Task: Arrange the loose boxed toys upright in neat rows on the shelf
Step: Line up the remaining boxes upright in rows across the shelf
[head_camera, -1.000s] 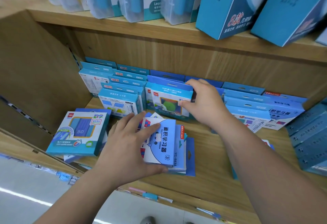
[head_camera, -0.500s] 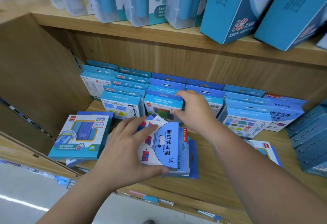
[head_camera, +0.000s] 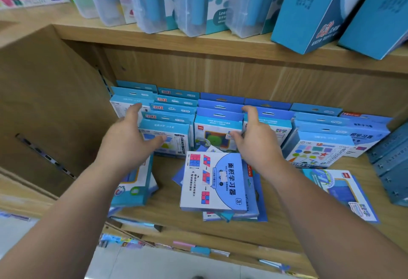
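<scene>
- Boxes of toys stand in upright rows [head_camera: 218, 122] along the back of the shelf [head_camera: 167, 210], hang-tabs up and faces forward, each one leaning on the one behind so the columns hold themselves up
- The right hand [head_camera: 259, 146] is at the front of a middle column, with its thumb over the top tab of a blue box [head_camera: 279, 132] and its fingers curled round the box's left edge; this pinching hold looks meant to square the box against its neighbour or stop it tipping
- The left hand [head_camera: 130, 146] hovers just in front of the columns further left, fingers straight and spread, holding nothing; it is probably placed to steady those rows
- A loose stack [head_camera: 214, 181] lies flat at mid-shelf just below the right hand, a white-and-blue box on top and others fanned crookedly beneath; none of these has been stood up yet
- One flat box [head_camera: 134, 188] lies partly under the left forearm near the front edge, and a second flat box [head_camera: 344, 190] lies to the right, near the dark blue cartons [head_camera: 393, 164]
- With the standing rows trued first, the flat boxes should have a firm face to lean on
</scene>
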Demonstrator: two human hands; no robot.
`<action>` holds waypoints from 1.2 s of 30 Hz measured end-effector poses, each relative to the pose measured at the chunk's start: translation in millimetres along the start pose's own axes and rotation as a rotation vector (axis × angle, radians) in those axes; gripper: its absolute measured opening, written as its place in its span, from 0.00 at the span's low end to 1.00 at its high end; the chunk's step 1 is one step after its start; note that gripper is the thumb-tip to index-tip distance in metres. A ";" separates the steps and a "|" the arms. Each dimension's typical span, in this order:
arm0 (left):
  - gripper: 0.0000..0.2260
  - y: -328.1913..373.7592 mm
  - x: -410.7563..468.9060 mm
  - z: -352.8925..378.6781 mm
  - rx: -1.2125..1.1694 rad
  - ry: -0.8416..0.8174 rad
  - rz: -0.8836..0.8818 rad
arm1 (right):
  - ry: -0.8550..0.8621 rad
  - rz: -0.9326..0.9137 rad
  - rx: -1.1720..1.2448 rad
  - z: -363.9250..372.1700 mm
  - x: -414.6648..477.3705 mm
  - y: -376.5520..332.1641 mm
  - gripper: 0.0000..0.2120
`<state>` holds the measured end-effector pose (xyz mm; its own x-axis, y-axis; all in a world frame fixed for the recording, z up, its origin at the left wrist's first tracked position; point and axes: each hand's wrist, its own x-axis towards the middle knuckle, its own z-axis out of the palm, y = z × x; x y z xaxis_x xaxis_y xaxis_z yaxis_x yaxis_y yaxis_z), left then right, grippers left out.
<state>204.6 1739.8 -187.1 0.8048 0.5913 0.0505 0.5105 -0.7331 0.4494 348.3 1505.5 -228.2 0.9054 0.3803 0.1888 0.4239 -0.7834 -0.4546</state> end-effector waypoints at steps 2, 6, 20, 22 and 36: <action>0.45 2.2 8.8 3.2 -0.010 -0.046 -0.003 | -0.017 0.007 0.009 -0.1 1.9 -0.8 0.32; 0.45 3.3 18.9 9.8 0.017 0.010 0.006 | -0.043 0.032 0.013 -1.5 6.2 -2.1 0.32; 0.46 0.4 6.6 9.1 0.046 0.119 0.075 | 0.042 0.058 0.186 -35.8 -28.0 -2.9 0.19; 0.39 10.9 -12.2 4.9 -0.005 0.195 0.172 | 0.055 0.087 0.162 -45.1 -44.3 -1.0 0.16; 0.58 48.3 -55.9 31.9 0.080 -0.362 0.604 | -0.251 0.288 0.319 -47.6 -97.0 -9.6 0.24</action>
<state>193.8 1660.7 -196.6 0.9972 -0.0656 -0.0357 -0.0479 -0.9284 0.3684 257.6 1452.8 -200.8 0.9342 0.3075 -0.1809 0.0931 -0.6996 -0.7085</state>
